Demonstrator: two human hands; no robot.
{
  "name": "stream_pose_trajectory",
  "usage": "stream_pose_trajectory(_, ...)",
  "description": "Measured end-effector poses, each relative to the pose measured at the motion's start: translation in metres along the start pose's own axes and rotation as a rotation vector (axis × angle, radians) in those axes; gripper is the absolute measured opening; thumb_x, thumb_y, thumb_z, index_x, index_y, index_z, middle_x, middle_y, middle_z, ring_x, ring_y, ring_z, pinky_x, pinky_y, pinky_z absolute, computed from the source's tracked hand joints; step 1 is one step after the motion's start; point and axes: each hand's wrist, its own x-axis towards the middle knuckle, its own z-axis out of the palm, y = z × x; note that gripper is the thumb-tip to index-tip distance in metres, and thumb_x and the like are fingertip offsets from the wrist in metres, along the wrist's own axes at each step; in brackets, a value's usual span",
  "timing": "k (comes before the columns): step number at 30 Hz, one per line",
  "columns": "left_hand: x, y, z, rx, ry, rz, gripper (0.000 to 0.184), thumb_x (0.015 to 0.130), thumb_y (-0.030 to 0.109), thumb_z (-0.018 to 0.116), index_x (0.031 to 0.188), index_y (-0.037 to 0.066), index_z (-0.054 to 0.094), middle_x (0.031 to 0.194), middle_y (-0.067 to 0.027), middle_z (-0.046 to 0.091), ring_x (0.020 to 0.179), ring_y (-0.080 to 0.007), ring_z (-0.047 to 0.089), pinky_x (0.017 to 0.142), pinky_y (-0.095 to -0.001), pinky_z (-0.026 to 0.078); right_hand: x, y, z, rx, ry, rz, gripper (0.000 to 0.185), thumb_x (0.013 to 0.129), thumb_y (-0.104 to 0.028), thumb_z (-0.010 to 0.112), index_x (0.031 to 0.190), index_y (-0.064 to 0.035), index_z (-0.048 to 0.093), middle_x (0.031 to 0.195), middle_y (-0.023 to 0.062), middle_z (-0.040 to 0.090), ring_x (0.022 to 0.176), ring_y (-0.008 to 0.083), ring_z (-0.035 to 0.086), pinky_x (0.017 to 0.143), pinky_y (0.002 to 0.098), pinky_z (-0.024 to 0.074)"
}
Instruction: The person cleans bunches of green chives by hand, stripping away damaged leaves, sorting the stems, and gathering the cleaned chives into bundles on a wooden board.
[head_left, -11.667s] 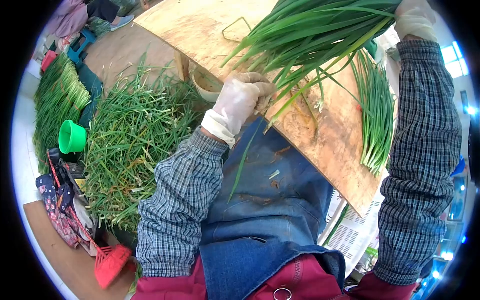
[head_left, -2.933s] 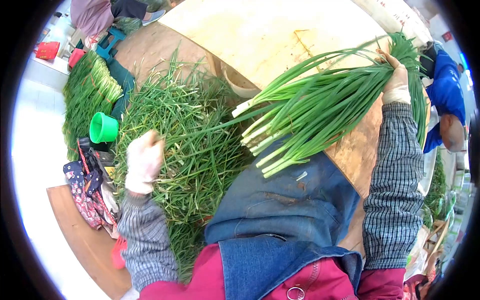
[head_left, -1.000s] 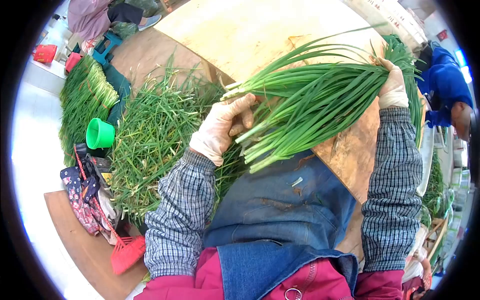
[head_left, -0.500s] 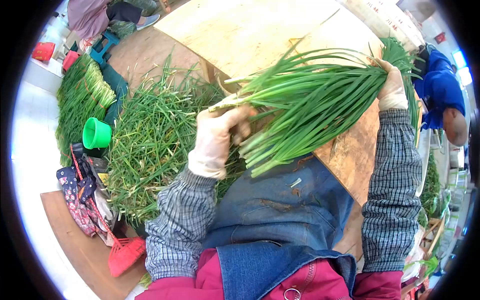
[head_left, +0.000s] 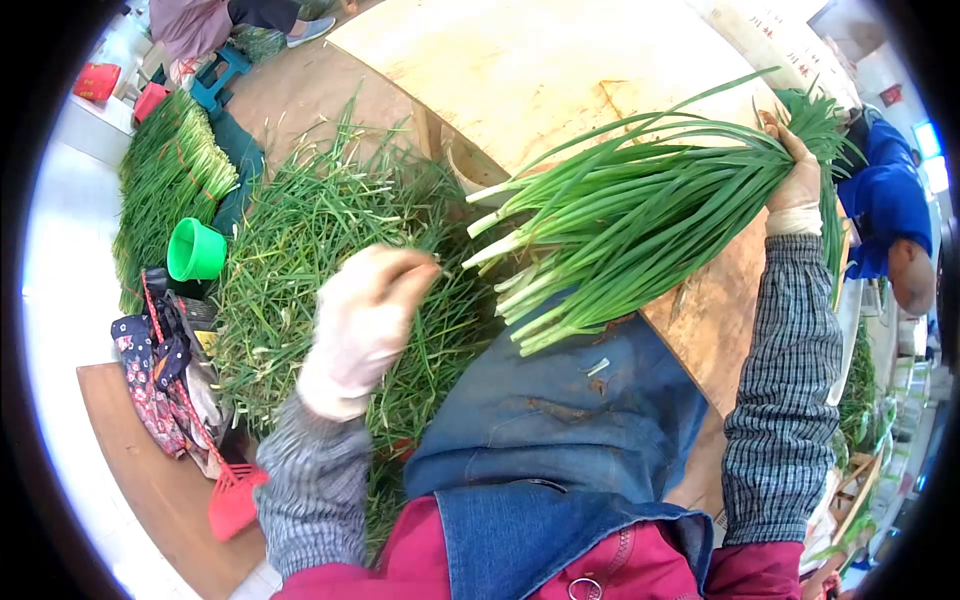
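Observation:
A bunch of garlic chives [head_left: 640,220], long green leaves with pale stem ends, lies across my right hand's reach. My right hand [head_left: 796,172], in a thin glove, is closed around its leafy end. The white stems fan out leftward over my lap, with the cut ends apart from my other hand. My left hand [head_left: 365,325], also gloved and slightly blurred, hovers above a heap of loose chive leaves [head_left: 300,260]. Its fingers are pressed together; whether anything small is between them I cannot make out.
A wooden board [head_left: 500,70] lies ahead. Bundled chives [head_left: 170,190] and a green cup [head_left: 196,250] stand at left, above a red broom head [head_left: 236,497]. A person in blue [head_left: 885,195] is at far right; another person [head_left: 190,22] is at upper left.
My left hand has moved away from the stem ends, leftward and down over the heap. My right hand keeps its hold on the chives, shifted slightly right.

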Motion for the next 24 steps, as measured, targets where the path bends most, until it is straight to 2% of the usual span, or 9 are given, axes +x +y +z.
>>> stream_pose_trajectory(4, 0.051, 0.021, 0.046, -0.024, -0.030, 0.263, 0.011, 0.068, 0.004, 0.066, 0.079, 0.003, 0.064, 0.081, -0.0100, 0.060, 0.070, -0.0202, 0.058, 0.060, -0.0276, 0.048, -0.011, -0.009, 0.016, -0.040, -0.064, 0.002, 0.027, 0.082, -0.002, 0.051, 0.104, 0.0127, 0.053, 0.079, 0.0093, 0.059, 0.069, 0.0140, 0.058, 0.065, 0.0222, 0.0502)
stream_pose_trajectory(6, 0.059, 0.032, 0.058, -0.526, -0.118, -0.257, 0.008, 0.072, 0.003, 0.065, 0.079, 0.001, 0.064, 0.075, -0.0090, 0.059, 0.068, -0.0163, 0.056, 0.059, -0.0257, 0.045, -0.013, -0.012, 0.020, -0.067, -0.108, 0.002, 0.026, 0.082, -0.003, 0.051, 0.103, 0.0125, 0.054, 0.078, 0.0091, 0.059, 0.068, 0.0136, 0.058, 0.064, 0.0219, 0.0496)
stream_pose_trajectory(10, 0.064, 0.032, 0.044, -0.796, -0.376, -0.437, 0.008, 0.072, 0.003, 0.064, 0.079, -0.002, 0.063, 0.068, -0.0048, 0.058, 0.065, -0.0097, 0.052, 0.060, -0.0244, 0.043, -0.018, -0.016, 0.030, -0.134, -0.053, -0.014, 0.025, 0.083, -0.004, 0.050, 0.101, 0.0122, 0.055, 0.074, 0.0080, 0.059, 0.068, 0.0139, 0.057, 0.063, 0.0227, 0.0488)
stream_pose_trajectory(13, 0.078, 0.023, 0.031, -0.668, -0.597, -0.377, 0.009, 0.072, 0.005, 0.064, 0.077, -0.002, 0.063, 0.066, -0.0046, 0.058, 0.061, -0.0103, 0.053, 0.058, -0.0244, 0.044, -0.018, -0.019, 0.034, -0.078, -0.186, 0.006, 0.025, 0.082, -0.004, 0.051, 0.101, 0.0122, 0.055, 0.076, 0.0089, 0.059, 0.069, 0.0163, 0.057, 0.065, 0.0254, 0.0492)
stream_pose_trajectory(16, 0.112, 0.045, 0.005, -1.007, -0.545, -0.439, 0.011, 0.075, 0.013, 0.060, 0.074, 0.002, 0.063, 0.067, -0.0041, 0.060, 0.058, -0.0091, 0.054, 0.053, -0.0222, 0.042, -0.024, -0.021, 0.042, -0.033, -0.297, 0.013, 0.025, 0.081, -0.004, 0.051, 0.100, 0.0127, 0.055, 0.078, 0.0101, 0.059, 0.071, 0.0180, 0.057, 0.067, 0.0271, 0.0487)
stream_pose_trajectory(17, 0.124, 0.056, 0.002, -1.134, -0.472, -0.382, 0.015, 0.076, 0.016, 0.060, 0.076, 0.001, 0.062, 0.068, -0.0056, 0.061, 0.057, -0.0104, 0.054, 0.052, -0.0224, 0.042, -0.023, -0.022, 0.043, -0.027, -0.280, 0.030, 0.026, 0.081, -0.005, 0.051, 0.100, 0.0137, 0.054, 0.077, 0.0094, 0.057, 0.073, 0.0195, 0.056, 0.069, 0.0278, 0.0475)
stream_pose_trajectory(20, 0.165, 0.070, -0.004, -1.453, -0.383, 0.187, 0.019, 0.080, 0.010, 0.057, 0.089, -0.006, 0.061, 0.081, -0.0113, 0.062, 0.067, -0.0155, 0.059, 0.061, -0.0245, 0.049, -0.030, -0.018, 0.058, -0.068, -0.053, -0.036, 0.028, 0.081, -0.005, 0.051, 0.101, 0.0147, 0.053, 0.074, 0.0079, 0.055, 0.074, 0.0202, 0.055, 0.068, 0.0277, 0.0465)
stream_pose_trajectory(23, 0.203, 0.070, -0.020, -1.659, -0.190, 0.674, 0.026, 0.084, 0.018, 0.055, 0.098, -0.004, 0.060, 0.090, -0.0176, 0.062, 0.077, -0.0230, 0.062, 0.068, -0.0292, 0.052, -0.028, -0.015, 0.058, -0.104, -0.093, -0.045, 0.028, 0.082, -0.005, 0.050, 0.101, 0.0149, 0.053, 0.074, 0.0081, 0.056, 0.075, 0.0212, 0.055, 0.069, 0.0284, 0.0471)
stream_pose_trajectory(24, 0.197, 0.063, -0.028, -1.548, -0.093, 0.671, 0.025, 0.086, 0.018, 0.052, 0.097, -0.003, 0.060, 0.090, -0.0179, 0.062, 0.080, -0.0242, 0.062, 0.071, -0.0307, 0.052, -0.025, -0.015, 0.052, -0.056, -0.219, -0.005, 0.028, 0.083, -0.006, 0.049, 0.100, 0.0152, 0.053, 0.076, 0.0085, 0.056, 0.075, 0.0218, 0.056, 0.070, 0.0291, 0.0474)
